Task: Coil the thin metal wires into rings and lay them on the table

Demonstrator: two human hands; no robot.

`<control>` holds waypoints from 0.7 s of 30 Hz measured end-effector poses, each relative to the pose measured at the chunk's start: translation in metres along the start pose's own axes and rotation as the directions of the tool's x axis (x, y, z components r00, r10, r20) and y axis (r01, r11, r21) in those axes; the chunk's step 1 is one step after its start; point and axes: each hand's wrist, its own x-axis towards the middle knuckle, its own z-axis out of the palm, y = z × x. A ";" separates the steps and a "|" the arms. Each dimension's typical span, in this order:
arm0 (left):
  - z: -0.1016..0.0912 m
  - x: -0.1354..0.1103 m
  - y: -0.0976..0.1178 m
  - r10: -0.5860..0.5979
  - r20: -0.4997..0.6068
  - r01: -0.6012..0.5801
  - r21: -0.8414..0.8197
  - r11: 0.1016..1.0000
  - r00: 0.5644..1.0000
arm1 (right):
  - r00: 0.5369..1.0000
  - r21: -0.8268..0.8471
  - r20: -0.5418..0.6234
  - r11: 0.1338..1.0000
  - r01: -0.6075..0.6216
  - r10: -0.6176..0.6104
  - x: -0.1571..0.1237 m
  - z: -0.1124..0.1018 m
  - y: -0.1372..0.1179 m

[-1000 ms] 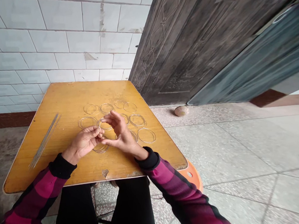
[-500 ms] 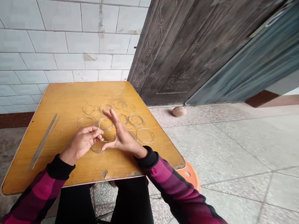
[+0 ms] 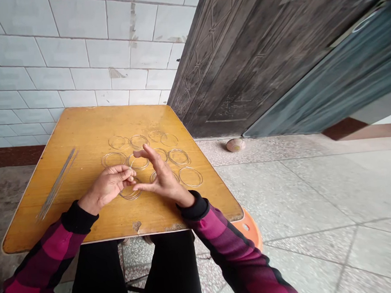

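Between the thumb and fingertips of my left hand (image 3: 107, 187) is a thin metal wire ring (image 3: 130, 163), pinched at its left side. My right hand (image 3: 166, 180) is curved beside it, thumb and fingers spread wide apart. Whether the right fingertips touch the wire, I cannot tell. Several wire rings (image 3: 190, 167) lie in loose rows on the wooden table (image 3: 84, 131), some overlapping. Parts of the nearer rings are hidden under my hands. To the left lies a bundle of straight metal wires (image 3: 55, 184).
A white tiled wall (image 3: 62, 78) stands behind the table, and a dark carved door (image 3: 222, 62) rises to the right. An orange stool (image 3: 253, 227) shows past the table's right corner. On the floor by the door sits a rounded stone (image 3: 235, 145).
My right hand's fingers have bent in slightly, and the held ring looks tilted a little differently. My left hand keeps its pinch in nearly the same place.
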 end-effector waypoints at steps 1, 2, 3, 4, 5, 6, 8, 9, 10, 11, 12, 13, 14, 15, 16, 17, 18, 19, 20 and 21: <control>0.000 0.000 0.000 -0.001 0.003 0.001 0.000 1.000 1.000 | 1.000 0.001 -0.007 1.000 0.003 -0.003 0.000 0.000 0.000; 0.000 0.000 0.000 -0.002 0.006 0.002 0.000 1.000 1.000 | 1.000 0.002 -0.012 1.000 0.003 -0.003 0.000 0.000 -0.001; 0.001 0.000 -0.001 -0.001 0.008 0.001 -0.001 1.000 1.000 | 1.000 0.003 -0.016 1.000 0.002 -0.002 0.000 0.000 -0.001; 0.001 0.000 -0.001 0.000 0.008 0.000 -0.002 1.000 1.000 | 1.000 0.005 -0.021 1.000 0.001 -0.001 0.001 0.001 -0.001; 0.002 0.000 -0.001 0.002 0.006 -0.002 -0.002 1.000 1.000 | 1.000 0.008 -0.026 1.000 0.001 0.000 0.001 0.001 -0.001; 0.002 0.000 0.000 0.003 0.005 -0.003 -0.002 1.000 1.000 | 0.999 0.012 -0.032 1.000 0.002 -0.002 0.000 0.002 -0.001; 0.003 0.000 0.001 0.006 -0.001 -0.006 0.008 1.000 1.000 | 0.999 0.017 -0.040 1.000 0.000 0.000 0.000 0.003 -0.002; 0.004 0.000 0.001 0.009 -0.007 -0.009 0.018 1.000 1.000 | 0.999 0.025 -0.035 1.000 -0.004 0.005 0.000 0.003 -0.002; 0.003 0.000 0.003 0.013 -0.018 -0.012 0.032 0.999 1.000 | 1.000 0.044 -0.025 0.999 -0.011 0.012 0.000 0.003 -0.002; 0.003 0.000 0.004 0.020 -0.034 -0.018 0.050 0.999 0.999 | 1.000 0.077 -0.012 0.997 -0.026 0.027 -0.001 0.002 -0.002; 0.002 0.000 0.006 0.028 -0.055 -0.025 0.070 0.997 0.998 | 0.999 0.126 0.003 0.991 -0.049 0.049 -0.001 0.002 -0.001; 0.001 0.000 0.008 0.037 -0.077 -0.030 0.089 0.996 0.996 | 0.996 0.184 0.014 0.979 -0.084 0.082 -0.001 0.001 -0.001; 0.000 0.000 0.010 0.041 -0.094 -0.031 0.106 0.994 0.995 | 0.991 0.246 0.019 0.961 -0.130 0.130 -0.001 0.001 0.000; -0.002 0.000 0.012 0.041 -0.105 -0.028 0.121 0.992 0.994 | 0.981 0.303 0.020 0.934 -0.190 0.193 -0.001 0.001 0.002; -0.003 0.000 0.014 0.035 -0.106 -0.021 0.135 0.991 0.994 | 0.963 0.351 0.018 0.901 -0.256 0.267 -0.001 0.001 0.004; -0.005 0.000 0.016 0.022 -0.100 -0.008 0.146 0.989 0.995 | 0.939 0.389 0.017 0.863 -0.323 0.344 -0.001 0.002 0.006; -0.006 0.000 0.017 0.004 -0.088 0.010 0.161 0.987 0.996 | 0.910 0.420 0.018 0.823 -0.382 0.414 -0.001 0.003 0.008; -0.007 0.001 0.017 -0.017 -0.076 0.031 0.181 0.983 0.997 | 0.883 0.446 0.020 0.786 -0.428 0.470 0.000 0.004 0.009; -0.007 0.001 0.018 -0.038 -0.068 0.051 0.203 0.978 0.997 | 0.862 0.466 0.026 0.756 -0.459 0.507 0.000 0.005 0.011; -0.008 0.001 0.018 -0.057 -0.063 0.070 0.225 0.972 0.996 | 0.849 0.479 0.032 0.737 -0.476 0.527 0.000 0.006 0.012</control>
